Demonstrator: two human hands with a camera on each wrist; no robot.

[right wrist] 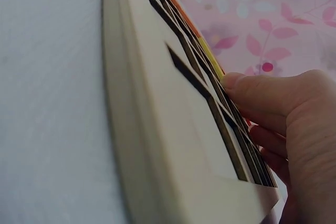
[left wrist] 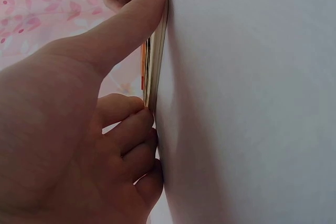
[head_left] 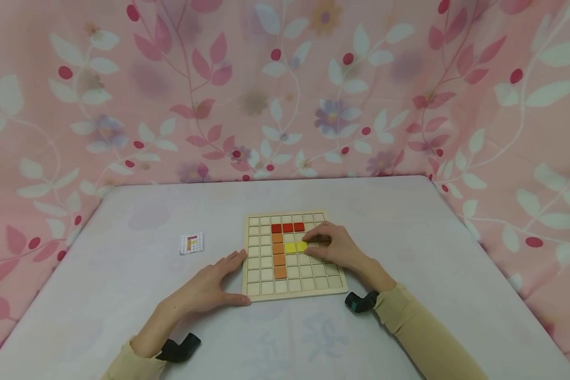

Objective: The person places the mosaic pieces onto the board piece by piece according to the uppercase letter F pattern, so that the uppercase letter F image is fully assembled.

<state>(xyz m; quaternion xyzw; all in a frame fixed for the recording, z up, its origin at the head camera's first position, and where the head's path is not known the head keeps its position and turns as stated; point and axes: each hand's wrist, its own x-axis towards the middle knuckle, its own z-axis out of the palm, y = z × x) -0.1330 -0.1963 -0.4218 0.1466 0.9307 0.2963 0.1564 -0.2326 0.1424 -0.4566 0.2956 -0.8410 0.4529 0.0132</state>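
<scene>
A square wooden grid board (head_left: 307,285) lies flat on the table. Three red tiles (head_left: 287,227) sit in a row near its far side, and several orange tiles (head_left: 278,259) form a column below the leftmost red one. Two yellow tiles (head_left: 290,247) lie side by side right of that column. My right hand (head_left: 337,245) pinches the right yellow tile (head_left: 301,247) between thumb and index finger; the thumb (right wrist: 236,82) touches its edge in the right wrist view. My left hand (head_left: 206,285) rests at the board's left edge, thumb by the near corner, fingers further up.
A small card (head_left: 191,243) printed with a coloured grid lies left of the board. White cloth (head_left: 399,221) covers the table, and a pink floral curtain (head_left: 247,79) hangs behind and at the sides. Black wrist devices (head_left: 180,348) sit under both forearms.
</scene>
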